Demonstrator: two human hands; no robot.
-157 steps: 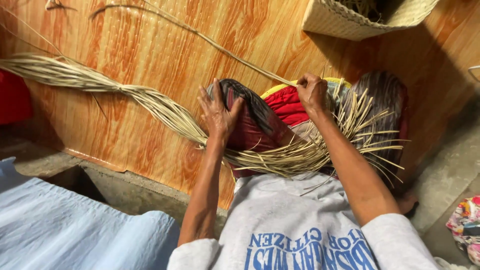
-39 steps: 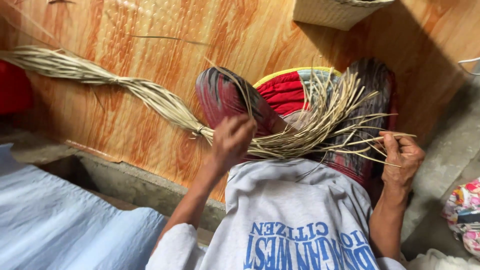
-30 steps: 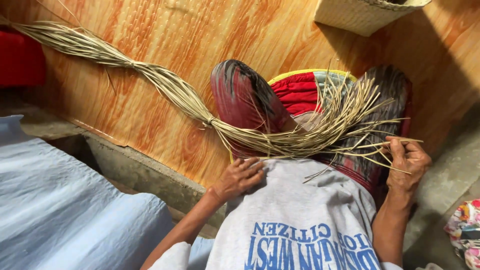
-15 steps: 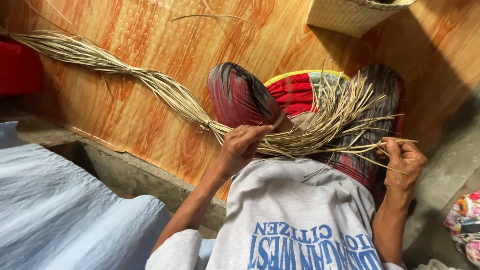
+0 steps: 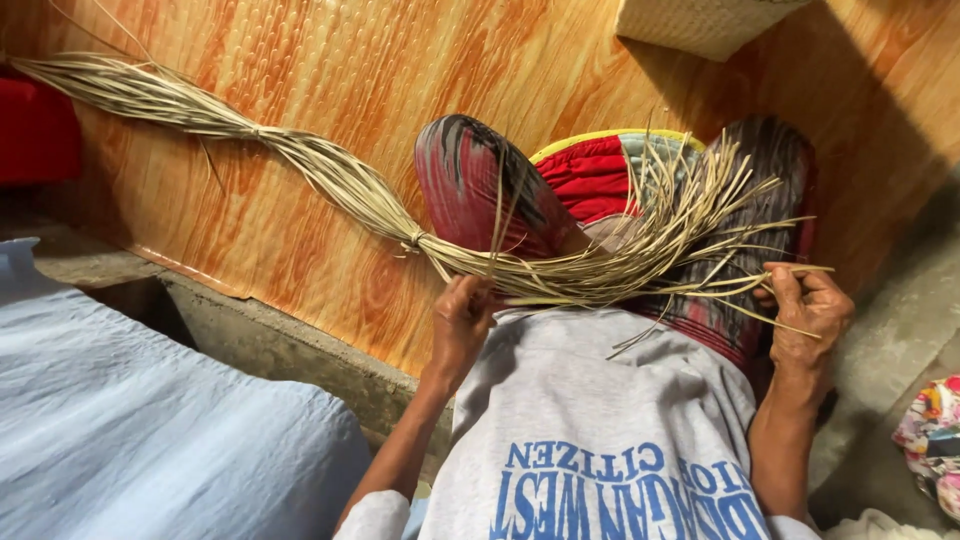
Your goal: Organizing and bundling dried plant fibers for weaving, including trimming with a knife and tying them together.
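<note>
I hold my left hand (image 5: 462,322) clamped on the straw bundle (image 5: 560,275) across my lap, right hand (image 5: 808,312) fingers pinching one loose strand (image 5: 775,268); most strand ends remain splayed, unworked.

Dry matt straw bundle (image 5: 330,180); glossy wood-look floor (image 5: 300,250), maybe vinyl; grey cloth shirt (image 5: 600,420).

The person's bare left hand (image 5: 462,322) is raised in front of the grey-shirted chest, fingers curled shut around a thin pale strand, the forearm running up from the lower middle. The bare right hand (image 5: 806,312) sits level with the left hand and well apart from it, to its right, thumb and fingers pinched on thin pale strands, wrist bent, forearm rising steeply
</note>
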